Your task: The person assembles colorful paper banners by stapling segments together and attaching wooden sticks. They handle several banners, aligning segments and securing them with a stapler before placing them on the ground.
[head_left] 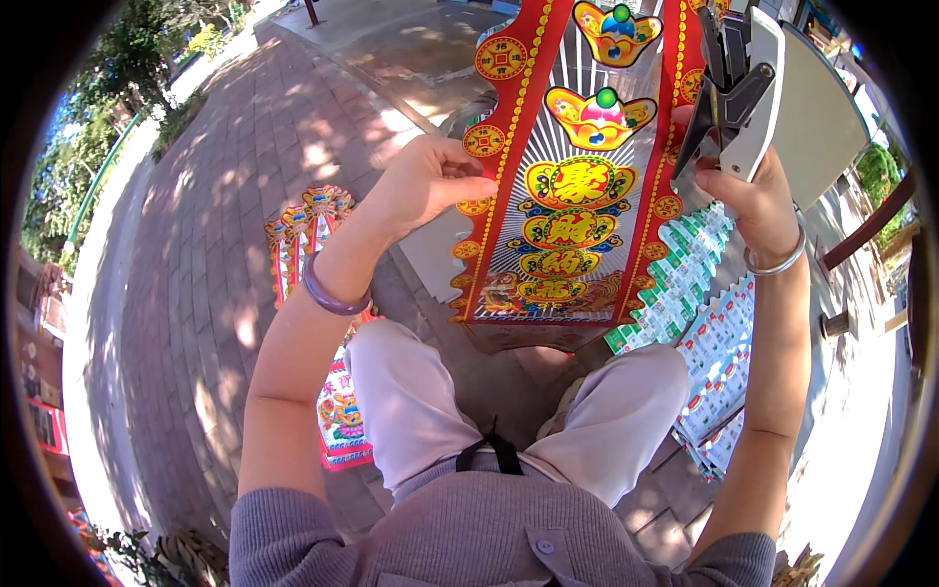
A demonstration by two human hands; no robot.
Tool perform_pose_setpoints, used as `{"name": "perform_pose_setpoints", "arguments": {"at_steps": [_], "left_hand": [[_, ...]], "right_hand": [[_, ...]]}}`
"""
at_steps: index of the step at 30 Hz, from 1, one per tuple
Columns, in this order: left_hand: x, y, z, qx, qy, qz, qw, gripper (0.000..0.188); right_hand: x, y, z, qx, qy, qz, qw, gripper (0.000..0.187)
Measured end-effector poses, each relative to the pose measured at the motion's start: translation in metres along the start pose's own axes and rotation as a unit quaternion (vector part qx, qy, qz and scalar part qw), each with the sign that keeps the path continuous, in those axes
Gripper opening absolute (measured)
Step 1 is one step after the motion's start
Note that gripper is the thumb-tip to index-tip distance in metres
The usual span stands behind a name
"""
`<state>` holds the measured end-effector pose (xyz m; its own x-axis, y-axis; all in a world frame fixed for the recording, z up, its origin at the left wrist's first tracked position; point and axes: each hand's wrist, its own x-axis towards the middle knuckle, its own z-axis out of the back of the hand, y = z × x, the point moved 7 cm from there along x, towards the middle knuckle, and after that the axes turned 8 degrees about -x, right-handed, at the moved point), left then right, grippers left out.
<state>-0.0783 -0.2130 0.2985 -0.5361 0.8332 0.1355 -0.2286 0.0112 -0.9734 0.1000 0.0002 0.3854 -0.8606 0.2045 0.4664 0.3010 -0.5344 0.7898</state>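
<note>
At the lower centre of the frame were pale trousers [626, 416], knees apart. Centre right: blue-and-white printed sheets [714, 367], stacked. Centre left: one pink-edged printed paper piece [344, 416] on brick paving [186, 293]. Upper centre: one red-and-yellow paper decoration [572, 176], its left border pinched between thumb and fingers of the left hand [430, 188]. Upper right: the right hand [751, 201], closed round a white-and-black stapler [765, 93]. Upper left, farthest: trees [127, 68].
</note>
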Motion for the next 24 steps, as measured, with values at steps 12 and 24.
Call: {"name": "perform_pose_setpoints", "arguments": {"at_steps": [12, 24], "left_hand": [[-0.014, 0.012, -0.019, -0.002, -0.030, -0.026, 0.999, 0.029], [-0.001, 0.007, -0.018, 0.009, -0.034, -0.045, 0.998, 0.030]], "right_hand": [[0.003, 0.008, -0.002, 0.057, -0.053, 0.023, 0.997, 0.053], [0.005, 0.005, -0.005, 0.080, -0.041, 0.025, 0.996, 0.051]]}}
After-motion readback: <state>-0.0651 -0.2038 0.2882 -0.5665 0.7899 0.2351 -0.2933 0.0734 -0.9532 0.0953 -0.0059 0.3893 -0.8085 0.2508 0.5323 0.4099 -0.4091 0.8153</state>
